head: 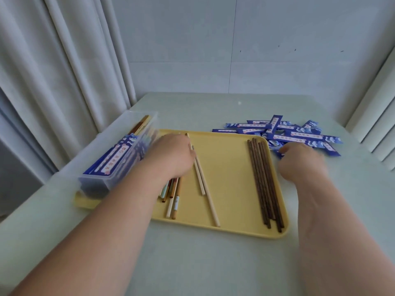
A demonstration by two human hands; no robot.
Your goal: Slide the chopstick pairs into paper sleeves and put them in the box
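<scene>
Blue paper sleeves (299,136) with white wave print and a pink label strip; characters on strip too blurred to read. Loose heap on worktop (192,263) at 2 o'clock of yellow tray (226,165), just past its rim. Clear plastic box (96,184) at 9 o'clock, sitting on tray's edge, holding sleeved pairs (115,153) with same print. On tray: dark brown chopsticks (264,184) bunched lengthwise at 3 o'clock side; two pale chopsticks (202,182) near centre, running 11 to 5 o'clock; mixed coloured chopsticks (172,199) at 8 o'clock, one with small white label, unreadable. Left hand (173,154) palm down over mixed and pale chopsticks, touching them, fingers hidden, grip impossible to tell. Right hand (299,161) motion-blurred, knuckles up, fingertips down on near edge of sleeve heap; pinching or only touching, cannot tell. Pale curtain (53,60) at 10 o'clock.
</scene>
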